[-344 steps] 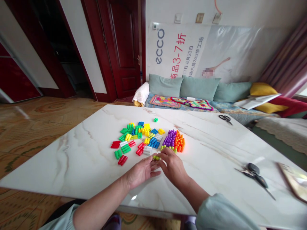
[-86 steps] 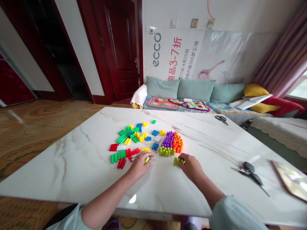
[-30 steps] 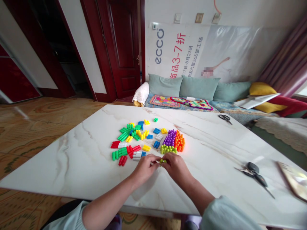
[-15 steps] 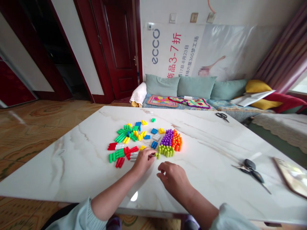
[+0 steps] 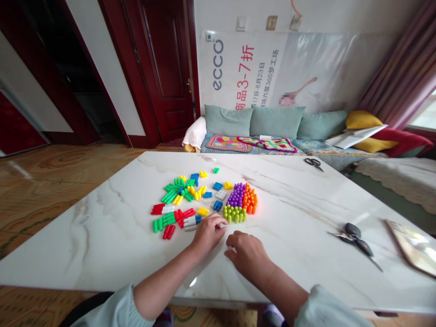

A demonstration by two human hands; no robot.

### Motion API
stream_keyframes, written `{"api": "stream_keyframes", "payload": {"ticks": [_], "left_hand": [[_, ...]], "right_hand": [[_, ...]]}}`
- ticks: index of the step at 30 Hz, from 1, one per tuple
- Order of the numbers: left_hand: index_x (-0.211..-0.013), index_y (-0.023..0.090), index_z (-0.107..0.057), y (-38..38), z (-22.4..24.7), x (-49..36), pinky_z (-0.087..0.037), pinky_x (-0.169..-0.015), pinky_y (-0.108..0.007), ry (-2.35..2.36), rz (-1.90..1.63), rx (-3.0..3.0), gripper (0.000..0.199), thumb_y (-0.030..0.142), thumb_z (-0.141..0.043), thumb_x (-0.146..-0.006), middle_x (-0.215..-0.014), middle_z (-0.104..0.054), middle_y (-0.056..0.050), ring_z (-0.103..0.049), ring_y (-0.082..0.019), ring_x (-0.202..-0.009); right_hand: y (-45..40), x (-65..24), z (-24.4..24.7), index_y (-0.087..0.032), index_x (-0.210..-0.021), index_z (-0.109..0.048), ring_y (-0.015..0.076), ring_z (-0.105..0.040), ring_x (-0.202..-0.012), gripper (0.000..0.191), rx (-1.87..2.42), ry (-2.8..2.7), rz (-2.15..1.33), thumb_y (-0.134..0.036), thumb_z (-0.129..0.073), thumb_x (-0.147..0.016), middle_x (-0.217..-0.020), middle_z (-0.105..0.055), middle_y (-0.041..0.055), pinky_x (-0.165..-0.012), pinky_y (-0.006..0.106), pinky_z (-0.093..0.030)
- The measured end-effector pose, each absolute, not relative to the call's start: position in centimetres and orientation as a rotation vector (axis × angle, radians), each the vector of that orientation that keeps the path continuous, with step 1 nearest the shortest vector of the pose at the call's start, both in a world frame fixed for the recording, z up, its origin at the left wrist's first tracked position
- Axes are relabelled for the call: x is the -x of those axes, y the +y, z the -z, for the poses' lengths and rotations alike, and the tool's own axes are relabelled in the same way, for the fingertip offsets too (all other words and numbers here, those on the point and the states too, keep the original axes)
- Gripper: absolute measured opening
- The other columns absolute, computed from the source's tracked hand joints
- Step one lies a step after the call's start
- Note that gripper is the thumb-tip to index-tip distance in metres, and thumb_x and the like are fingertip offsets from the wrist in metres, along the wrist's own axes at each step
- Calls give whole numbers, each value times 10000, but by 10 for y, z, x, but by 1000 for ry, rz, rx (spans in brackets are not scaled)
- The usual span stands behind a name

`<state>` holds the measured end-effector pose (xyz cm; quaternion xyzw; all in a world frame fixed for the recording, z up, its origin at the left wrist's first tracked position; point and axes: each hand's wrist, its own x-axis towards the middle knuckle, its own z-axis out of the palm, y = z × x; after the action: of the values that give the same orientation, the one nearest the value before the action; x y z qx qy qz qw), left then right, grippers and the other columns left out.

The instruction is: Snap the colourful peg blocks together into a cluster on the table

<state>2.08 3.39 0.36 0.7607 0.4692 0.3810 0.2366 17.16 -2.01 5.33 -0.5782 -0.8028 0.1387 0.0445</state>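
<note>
My left hand (image 5: 210, 232) is over the table at the near edge of a block of lime green peg-like pieces (image 5: 234, 213), its fingers curled together. Whatever lies between those fingertips is hidden. To its right, my right hand (image 5: 248, 251) hovers with curled fingers, a gap showing between thumb and forefinger and nothing visible in it. Purple pieces (image 5: 236, 195) and orange pieces (image 5: 250, 200) stand packed against the lime green ones. Just left of my left hand lie white pieces (image 5: 189, 221), yellow pieces (image 5: 203, 211) and red pieces (image 5: 169, 232).
Loose green pieces (image 5: 169, 194) and blue pieces (image 5: 217, 186) are scattered left and behind. On the right of the marbled white table (image 5: 112, 236) lie keys (image 5: 354, 236) and a flat board-like object (image 5: 410, 247). Black scissors (image 5: 313, 162) rest near the far edge.
My left hand has shifted slightly right, closer to the lime green block. A lime green piece standing off at its left corner is now against the block or hidden.
</note>
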Motion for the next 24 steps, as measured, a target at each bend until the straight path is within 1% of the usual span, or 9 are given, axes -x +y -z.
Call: {"api": "stream_keyframes", "payload": {"ticks": [2, 4, 8, 10, 13, 18, 21, 24], "left_hand": [[-881, 196, -704, 32, -4, -21, -476, -672, -262, 1256, -1023, -2095, 172, 144, -594, -759, -894, -676, -29, -595, -142, -665], [-912, 198, -719, 32, -2, -21, -489, -701, -271, 1240, -1019, -2102, 189, 150, -598, -773, -922, -696, -37, -618, -160, -715], [-938, 200, -733, 32, 2, -20, -485, -843, -303, 1222, -1036, -2121, 213, 130, -591, -795, -968, -723, -41, -646, -189, -883], [-953, 202, -732, 33, 3, -19, -475, -879, -314, 1213, -1038, -2143, 228, 114, -593, -795, -985, -725, -38, -645, -192, -925], [-979, 212, -727, 33, 4, -19, -475, -881, -322, 1203, -1024, -2193, 259, 95, -590, -794, -995, -724, -33, -641, -193, -938], [-999, 219, -720, 31, 5, -17, -473, -888, -323, 1180, -1008, -2239, 276, 86, -579, -802, -1019, -716, -29, -628, -190, -956], [-1023, 217, -712, 29, 3, -16, -469, -901, -331, 1162, -971, -2266, 296, 80, -568, -804, -1052, -708, -33, -617, -193, -977], [-1053, 213, -702, 26, 0, -13, -455, -938, -352, 1163, -890, -2302, 334, 65, -575, -782, -1106, -688, -45, -598, -209, -1032]], "right_hand": [[-17, -174, -57, -215, -927, -689, 228, -653, -865, 178, 1805, -2447, -414, -278, -590, -793, -967, -691, 71, -689, 293, -429], [-14, -177, -59, -208, -947, -688, 237, -652, -889, 191, 1844, -2429, -405, -283, -589, -802, -975, -688, 78, -708, 302, -438], [-8, -183, -59, -190, -1004, -667, 248, -653, -914, 229, 1946, -2384, -384, -281, -584, -812, -996, -680, 85, -726, 314, -450], [-5, -184, -57, -183, -1028, -651, 246, -656, -910, 244, 1985, -2368, -362, -274, -588, -810, -1026, -667, 85, -725, 315, -454], [0, -184, -56, -171, -1044, -631, 239, -656, -918, 260, 2004, -2369, -339, -265, -602, -803, -1084, -640, 90, -736, 311, -455], [2, -180, -55, -149, -1124, -582, 247, -644, -958, 341, 2004, -2384, -320, -262, -610, -803, -1140, -615, 115, -762, 314, -458], [2, -178, -53, -142, -1142, -571, 258, -643, -967, 360, 1990, -2401, -321, -257, -610, -803, -1135, -622, 122, -771, 329, -464], [1, -177, -52, -141, -1115, -587, 269, -645, -966, 330, 1986, -2434, -308, -257, -609, -806, -1093, -644, 119, -773, 342, -469]]}}
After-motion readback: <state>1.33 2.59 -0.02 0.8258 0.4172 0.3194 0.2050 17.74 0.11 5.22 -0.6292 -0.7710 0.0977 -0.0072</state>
